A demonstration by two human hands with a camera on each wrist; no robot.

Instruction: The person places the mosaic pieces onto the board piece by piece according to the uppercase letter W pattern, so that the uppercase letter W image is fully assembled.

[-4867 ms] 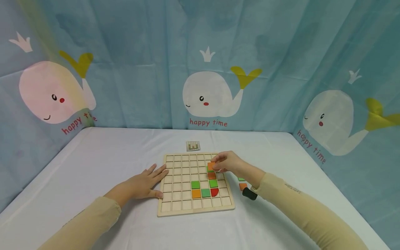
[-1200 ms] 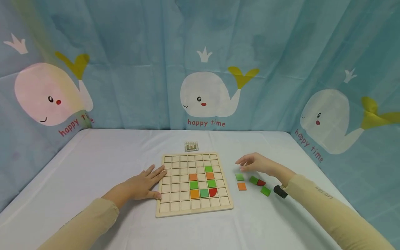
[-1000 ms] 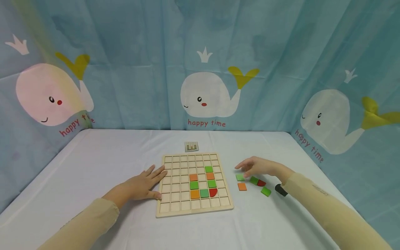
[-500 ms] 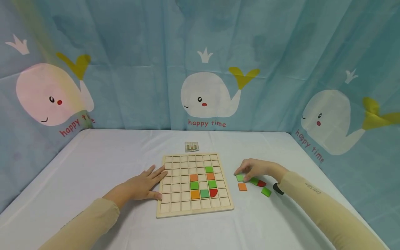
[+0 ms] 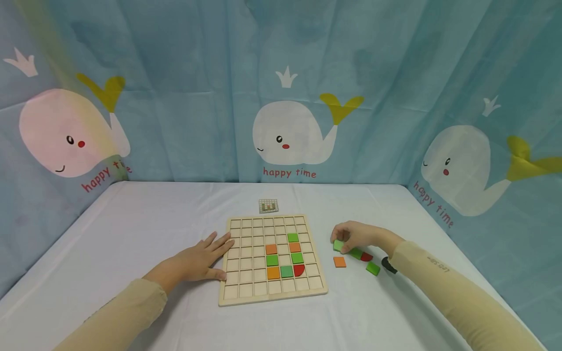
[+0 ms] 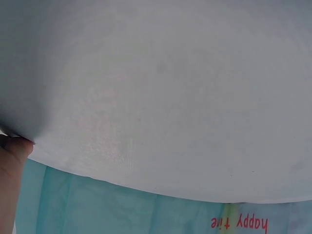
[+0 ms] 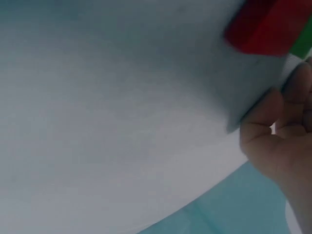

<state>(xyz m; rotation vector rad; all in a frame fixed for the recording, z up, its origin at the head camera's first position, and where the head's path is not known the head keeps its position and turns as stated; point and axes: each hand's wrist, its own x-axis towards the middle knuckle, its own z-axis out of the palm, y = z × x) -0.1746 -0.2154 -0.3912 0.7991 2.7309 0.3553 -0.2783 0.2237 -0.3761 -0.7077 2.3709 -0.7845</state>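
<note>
In the head view a square wooden grid board [image 5: 247,289] lies on the white table. Orange and green square tiles and a rounded red piece [image 5: 299,270] fill some of its cells. Spread flat, my left hand [image 5: 197,259] rests along the board's left edge. To the right of the board, my right hand [image 5: 357,235] pinches a light green tile [image 5: 337,245], tilted up between thumb and fingers. Its curled fingers [image 7: 263,114] show in the right wrist view, where that tile is hidden. Only part of the left hand [image 6: 13,156] enters the left wrist view.
Close by the right hand lie an orange tile [image 5: 340,262], a green tile [image 5: 373,268] and a red piece [image 5: 366,256] against another green tile [image 5: 356,253]. A small grid-pattern card [image 5: 268,205] sits behind the board. A whale-print curtain [image 5: 197,122] surrounds the table.
An orange tile has gone from the right hand into a board cell. The right hand then moved right, lowered to the light green tile and took hold of it. The left hand stayed put.
</note>
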